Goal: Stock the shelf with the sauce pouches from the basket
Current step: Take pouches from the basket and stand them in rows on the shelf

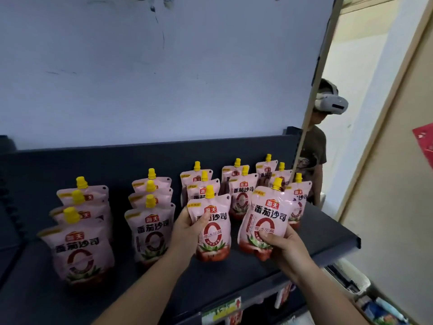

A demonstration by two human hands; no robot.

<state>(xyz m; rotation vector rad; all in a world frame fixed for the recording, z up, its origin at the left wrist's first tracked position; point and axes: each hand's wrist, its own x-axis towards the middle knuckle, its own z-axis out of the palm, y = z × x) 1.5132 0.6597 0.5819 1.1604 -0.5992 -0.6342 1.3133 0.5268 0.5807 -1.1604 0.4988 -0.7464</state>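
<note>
Head view: we have one tomato sauce pouch per hand, both at the front of the dark shelf (pixel 328 233).

- Left hand (pixel 185 231) grips the left pouch (pixel 214 231) by its side edge, thumb across the front. The pouch is upright, in front of the third column (pixel 199 184).
- Right hand (pixel 283 245) grips the right pouch (pixel 267 221) low down, thumb on the printed front. The pouch tilts left, in front of the fourth column (pixel 242 195).
- We can't tell if either base touches the shelf yet.
- Already stocked: five columns of yellow-capped pouches, from the leftmost column (pixel 79 249) to the last column (pixel 297 198) by the shelf's right end. Basket is not in frame.

Risks as we see them:
- The right pouch is off vertical. Released like that, we'd expect it to flop forward or onto its neighbour; soft base, top-heavy spout.
- Both front slots sit near the shelf's front lip. A pouch that tips forward probably goes over the edge.
- Columns are packed close. Pushing either pouch back too hard could knock over the ones behind.
- The leftmost column already leans a bit; a bump on the shelf could drop it.
- Releasing both hands at once leaves nothing free to catch a fall.

Another person in a headset (pixel 315 146) stands beyond the shelf end, apart from our hands.
</note>
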